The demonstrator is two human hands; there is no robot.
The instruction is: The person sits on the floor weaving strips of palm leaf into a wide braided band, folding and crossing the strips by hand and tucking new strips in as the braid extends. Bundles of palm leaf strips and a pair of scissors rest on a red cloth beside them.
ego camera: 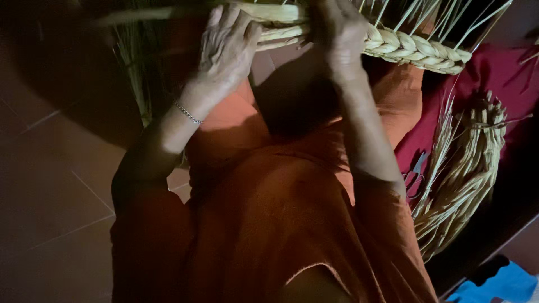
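Head view, looking down over the person's lap. Low light; edges of the frame are dark.

Left hand (227, 47): raised at upper centre, back of the hand toward the camera, fingers (233, 19) curled over the loose, unwoven end of a straw braid (410, 50). Gripping the strands, thumb side hidden. A thin metal bracelet (188, 114) sits on the wrist.

Right hand (337, 33): just beside the left, also closed on the braid, at the point where the flat strands turn into finished plaiting. Fingertips hidden behind the straw, but the hand wraps it firmly.

Braid: held up in both hands at the top of the frame, above the lap. The woven part runs out to the right from the right hand, thick and pale yellow, ending near the upper right. Loose thin straw stalks (449, 17) fan upward from it.

Surroundings: orange garment (269, 207) fills the middle of the frame. To the right, a coiled bundle of straw (466, 168) lies on dark red cloth (499, 70), well apart from the hands. A small pair of scissors (416, 168) lies on the cloth, just beside the bundle. Tiled floor (50, 185) at left. A blue object (497, 285) at lower right, kind not discernible.
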